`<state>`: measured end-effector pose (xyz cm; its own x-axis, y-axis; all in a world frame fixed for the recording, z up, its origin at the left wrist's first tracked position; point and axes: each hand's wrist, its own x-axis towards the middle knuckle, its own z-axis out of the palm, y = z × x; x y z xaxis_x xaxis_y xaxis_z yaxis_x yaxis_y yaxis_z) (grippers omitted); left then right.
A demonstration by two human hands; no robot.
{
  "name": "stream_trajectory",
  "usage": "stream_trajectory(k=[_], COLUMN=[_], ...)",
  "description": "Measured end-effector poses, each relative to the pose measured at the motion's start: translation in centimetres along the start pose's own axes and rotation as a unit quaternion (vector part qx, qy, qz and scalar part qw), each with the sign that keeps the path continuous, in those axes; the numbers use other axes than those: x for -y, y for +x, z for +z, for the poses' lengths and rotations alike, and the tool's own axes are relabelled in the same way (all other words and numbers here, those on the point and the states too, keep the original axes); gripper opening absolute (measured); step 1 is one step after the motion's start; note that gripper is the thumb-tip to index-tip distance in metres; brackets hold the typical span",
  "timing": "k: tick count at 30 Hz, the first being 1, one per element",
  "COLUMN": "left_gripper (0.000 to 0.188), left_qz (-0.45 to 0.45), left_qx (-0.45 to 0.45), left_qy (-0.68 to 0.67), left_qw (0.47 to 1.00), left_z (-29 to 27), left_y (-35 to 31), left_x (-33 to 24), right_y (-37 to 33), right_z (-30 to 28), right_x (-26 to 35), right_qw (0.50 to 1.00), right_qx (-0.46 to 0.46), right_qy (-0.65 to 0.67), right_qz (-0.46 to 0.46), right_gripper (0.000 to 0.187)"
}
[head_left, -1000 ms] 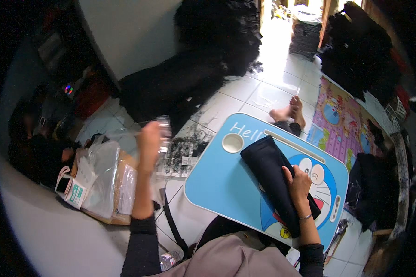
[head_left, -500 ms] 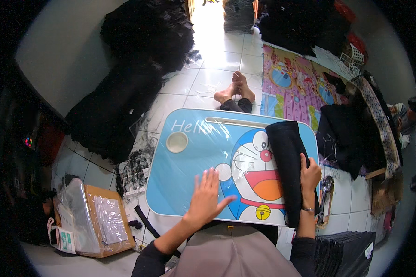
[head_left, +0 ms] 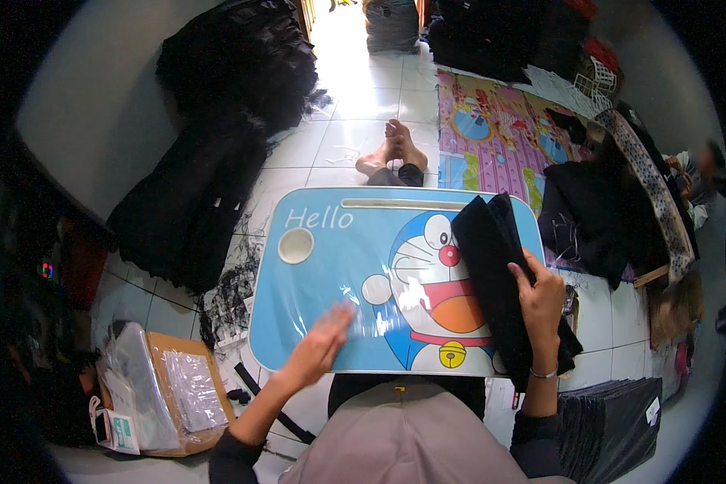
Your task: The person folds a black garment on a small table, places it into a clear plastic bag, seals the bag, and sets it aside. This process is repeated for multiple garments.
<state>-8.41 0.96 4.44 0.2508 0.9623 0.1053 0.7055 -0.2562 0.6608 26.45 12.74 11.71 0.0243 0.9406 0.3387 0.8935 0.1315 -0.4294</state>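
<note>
Across near middle, blue low table (head_left: pixel 315 198). On its left half, clear film (head_left: pixel 369 324). On its right half, folded black cloth (head_left: pixel 484 260), gripped by right hand (head_left: pixel 543 302). Over film's near side, blurred left hand (head_left: pixel 319 343); can't tell grip.

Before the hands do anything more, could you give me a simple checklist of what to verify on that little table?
1. Black folded cloth held: ok; the right hand grips it.
2. Cloth wholly within the tabletop: not ok; its near end reaches past the edge of the blue table.
3. Clear plastic on the table: ok; its glints show left of the cloth.
4. Plastic smooth: not ok, it seems; the streaky glints suggest creases.
5. Left hand touching the plastic: cannot tell; its fingers are blurred.
6. Plastic's opening, if it has one: cannot tell; no mouth shows clearly.
</note>
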Motion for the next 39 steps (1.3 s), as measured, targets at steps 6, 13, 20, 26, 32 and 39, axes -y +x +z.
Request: stream_trajectory(k=[6, 13, 20, 26, 32, 39], left_gripper=[0.041, 0.044, 0.048, 0.048, 0.047, 0.076], left_qz=[-0.005, -0.186, -0.196, -0.038, 0.009, -0.066], left_qx=[-0.006, -0.056, -0.020, -0.102, -0.104, -0.112], left_qy=[0.057, -0.296, -0.156, -0.167, 0.109, 0.019], left_qw=[0.998, 0.935, 0.968, 0.980, 0.989, 0.991], left_z=[2.3, 1.6, 1.1, 1.6, 1.6, 1.1], left_y=[8.2, 10.9, 9.3, 10.8, 9.7, 5.9], left_x=[-0.8, -0.6, -3.5, -5.7, -8.7, -6.0], right_y=[-2.5, -4.0, -4.7, -4.8, -2.9, -3.2], right_z=[-4.3, 0.7, 1.1, -0.7, 0.4, 2.4], right_x=[2.7, 5.9, 5.3, 6.2, 5.1, 0.1], right_qw=[0.979, 0.949, 0.979, 0.940, 0.877, 0.902], right_qx=[-0.026, 0.094, 0.087, 0.221, 0.311, 0.339], right_qy=[0.198, 0.294, 0.181, 0.254, 0.365, 0.260], right_qz=[0.034, 0.068, 0.033, -0.054, -0.045, 0.064], right_gripper=[0.031, 0.026, 0.027, 0.026, 0.030, 0.049])
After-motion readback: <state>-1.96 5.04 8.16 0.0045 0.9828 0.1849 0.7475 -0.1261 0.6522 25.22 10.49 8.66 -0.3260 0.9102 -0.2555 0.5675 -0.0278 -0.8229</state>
